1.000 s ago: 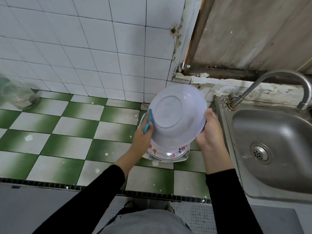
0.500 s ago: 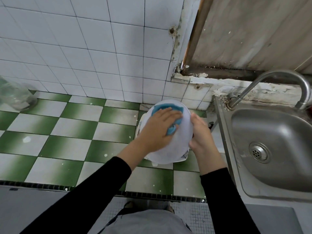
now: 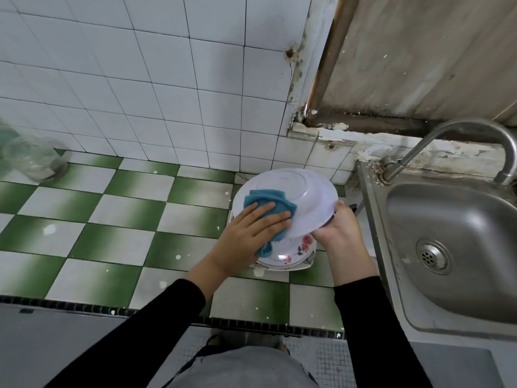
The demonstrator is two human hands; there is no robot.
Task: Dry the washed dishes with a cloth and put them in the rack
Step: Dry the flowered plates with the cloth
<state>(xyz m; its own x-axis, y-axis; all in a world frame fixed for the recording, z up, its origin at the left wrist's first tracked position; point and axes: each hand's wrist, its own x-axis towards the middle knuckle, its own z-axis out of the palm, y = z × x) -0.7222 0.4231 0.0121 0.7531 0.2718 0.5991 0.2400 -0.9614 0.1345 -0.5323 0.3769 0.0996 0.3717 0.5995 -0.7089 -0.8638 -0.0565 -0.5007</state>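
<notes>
A white plastic bowl point(image 3: 302, 200) is held upside down above the counter, its underside facing me. My right hand point(image 3: 337, 228) grips its right rim, fingers curled under the edge. My left hand point(image 3: 249, 233) presses a blue cloth point(image 3: 265, 200) flat against the bowl's left side with straight fingers. Under the bowl stands a stack of washed dishes point(image 3: 291, 253), with a flowered bowl on top; most of the stack is hidden by the white bowl and my hands.
The green-and-white tiled counter point(image 3: 120, 219) stretches left, with a blurred glass jar point(image 3: 30, 161) at its far left by the wall. A steel sink point(image 3: 453, 247) with a curved tap point(image 3: 458, 141) lies to the right. No rack is in view.
The bowl has tipped from facing me to a flatter, upside-down tilt. My left hand came round from the rim onto its underside and slid the cloth down to the left.
</notes>
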